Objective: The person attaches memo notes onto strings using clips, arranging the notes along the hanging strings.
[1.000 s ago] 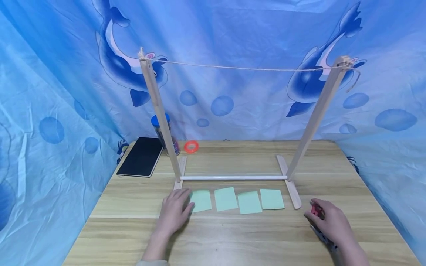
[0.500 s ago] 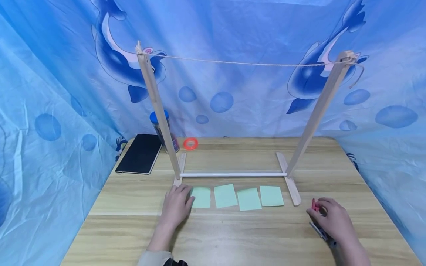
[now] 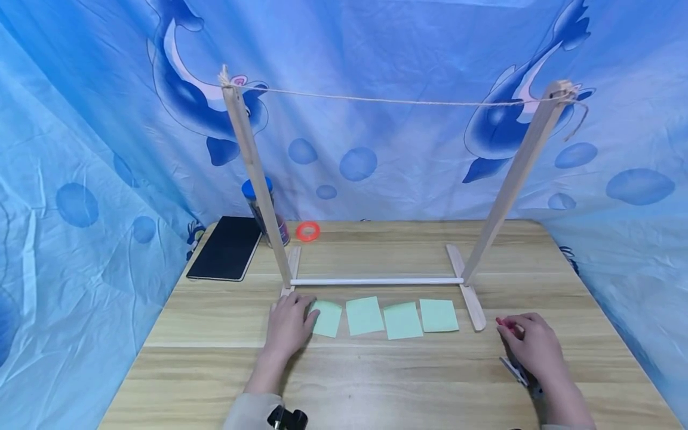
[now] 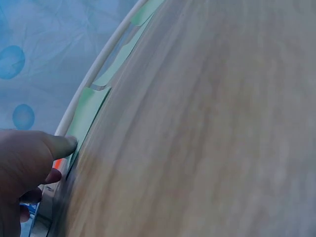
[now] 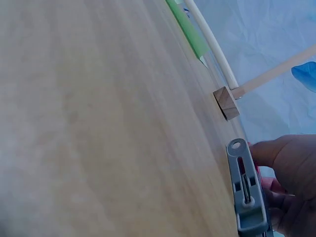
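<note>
Four-sided green sticky notes lie in a row on the table. My left hand (image 3: pixel 290 324) is at the left end of the row, its thumb and fingers pinching the left edge of the leftmost sticky note (image 3: pixel 328 320). In the left wrist view the thumb overlaps that note's near end. My right hand (image 3: pixel 534 344) pinches a red clothespin (image 3: pixel 504 325) between thumb and fingers, to the right of the stand's foot. Beside that hand, partly under it, lies a grey clothespin (image 5: pixel 245 190), showing its end hole and spring.
A wooden stand with a white crossbar (image 3: pixel 376 281) and a string (image 3: pixel 376 100) between two posts stands behind the notes. At the back left are a black notebook (image 3: pixel 227 248), a blue-lidded jar (image 3: pixel 249 190) and a red tape roll (image 3: pixel 308 231).
The leftmost note has turned and shifted slightly with my left hand, which moved a little right. My right hand has turned the red clothespin, bringing it slightly up and left.
</note>
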The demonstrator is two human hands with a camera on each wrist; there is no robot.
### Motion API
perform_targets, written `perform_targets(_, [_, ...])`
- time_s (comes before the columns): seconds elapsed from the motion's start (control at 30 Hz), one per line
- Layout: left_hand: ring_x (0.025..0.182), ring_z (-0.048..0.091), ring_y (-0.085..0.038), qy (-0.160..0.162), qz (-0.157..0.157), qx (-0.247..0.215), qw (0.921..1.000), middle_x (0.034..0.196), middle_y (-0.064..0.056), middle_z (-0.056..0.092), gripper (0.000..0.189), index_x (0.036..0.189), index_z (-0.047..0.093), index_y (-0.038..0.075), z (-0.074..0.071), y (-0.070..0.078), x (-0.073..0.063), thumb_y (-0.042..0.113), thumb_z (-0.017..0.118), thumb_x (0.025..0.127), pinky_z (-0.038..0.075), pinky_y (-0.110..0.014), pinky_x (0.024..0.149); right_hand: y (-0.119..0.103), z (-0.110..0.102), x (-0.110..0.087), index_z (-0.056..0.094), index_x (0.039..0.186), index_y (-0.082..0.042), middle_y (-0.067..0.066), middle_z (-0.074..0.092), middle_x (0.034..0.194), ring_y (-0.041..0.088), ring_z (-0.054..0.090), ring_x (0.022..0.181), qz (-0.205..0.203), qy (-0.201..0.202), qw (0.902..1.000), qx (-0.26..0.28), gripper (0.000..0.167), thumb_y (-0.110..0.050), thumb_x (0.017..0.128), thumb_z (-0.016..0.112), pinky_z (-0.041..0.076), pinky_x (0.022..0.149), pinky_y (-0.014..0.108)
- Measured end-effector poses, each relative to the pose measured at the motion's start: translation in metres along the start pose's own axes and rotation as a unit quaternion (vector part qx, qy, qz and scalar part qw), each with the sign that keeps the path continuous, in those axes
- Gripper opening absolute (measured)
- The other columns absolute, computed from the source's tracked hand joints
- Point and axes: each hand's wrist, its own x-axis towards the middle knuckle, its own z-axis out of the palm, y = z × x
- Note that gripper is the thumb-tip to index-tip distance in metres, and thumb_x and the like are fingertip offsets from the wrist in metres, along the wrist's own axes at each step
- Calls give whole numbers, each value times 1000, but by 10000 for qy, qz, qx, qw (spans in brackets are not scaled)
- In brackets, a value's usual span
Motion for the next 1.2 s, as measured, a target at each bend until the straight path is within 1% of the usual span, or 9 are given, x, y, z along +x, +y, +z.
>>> perform_targets(0.3, [97, 57, -25, 124, -344, -459, 9983, 104, -5, 65, 25, 112, 76, 11, 4, -3, 5, 24, 78, 91, 36, -37, 75, 2, 0, 1, 75, 100, 4, 24, 69, 96, 33, 65, 77, 255, 1, 9996, 138, 19, -10, 88, 79, 53, 66, 52])
perform_targets(0.43, [96, 64, -23, 404, -421, -1021, 9931, 100, -3, 72, 13, 101, 79, 14, 5, -5, 6, 15, 79, 89, 47, -41, 84, 4, 0, -1, 75, 102, 3, 22, 71, 94, 29, 64, 75, 279, 46, 9995, 118, 20, -9, 87, 80, 50, 61, 44])
perform_targets(0.47, [95, 67, -22, 478, -490, -1274, 9895, 99, -3, 74, 12, 100, 79, 13, 5, -4, 6, 13, 79, 88, 51, -40, 87, 4, 1, -1, 74, 103, 3, 22, 71, 93, 29, 64, 75, 272, 64, 9995, 150, 21, -9, 87, 79, 50, 61, 43])
perform_targets(0.53, [85, 71, -22, 590, -725, -2030, 9747, 94, -6, 76, 12, 100, 79, 9, 4, -4, 5, 9, 78, 88, 58, -38, 79, 4, 0, -2, 70, 110, 5, 24, 70, 95, 30, 65, 75, 298, 73, 9992, 249, 27, -8, 88, 78, 50, 60, 41])
perform_targets(0.6, [74, 73, -22, 751, -974, -2819, 9515, 88, -11, 76, 12, 100, 79, 4, 3, -3, 5, 5, 78, 88, 61, -34, 65, 3, -1, -2, 63, 120, 8, 27, 68, 98, 30, 66, 75, 308, 120, 9987, 381, 36, -7, 90, 77, 52, 59, 40])
perform_targets(0.7, [66, 72, -24, 1029, -1210, -3643, 9176, 83, -16, 75, 12, 99, 78, -2, 0, -3, 5, 0, 77, 87, 59, -27, 57, 3, -3, -1, 53, 132, 10, 30, 65, 99, 29, 64, 73, 265, 192, 9980, 539, 47, -3, 91, 73, 51, 55, 33])
perform_targets(0.77, [71, 74, -25, 1158, -1263, -3875, 9058, 85, -18, 75, 12, 98, 78, -4, -1, -4, 5, -3, 76, 86, 59, -25, 61, 2, -4, -1, 53, 133, 12, 28, 64, 98, 27, 62, 72, 144, 328, 9979, 545, 49, -1, 90, 73, 49, 53, 27])
perform_targets(0.97, [80, 75, -26, 1208, -1214, -4213, 8906, 92, -20, 75, 16, 100, 77, -4, -6, -4, 5, -10, 73, 86, 60, -28, 70, 2, -4, 0, 66, 119, 8, 21, 66, 91, 10, 57, 64, -165, 915, 9939, 599, 42, 2, 79, 79, 42, 50, 14])
perform_targets(1.2, [87, 75, -35, 1567, -1398, -4111, 8871, 99, -25, 73, 16, 99, 76, -7, -19, 0, 7, -12, 73, 85, 60, -25, 70, -2, -8, 1, 60, 134, 2, 25, 68, 98, 1, 56, 64, 53, 905, 9926, 809, 54, 0, 82, 75, 45, 52, 12])
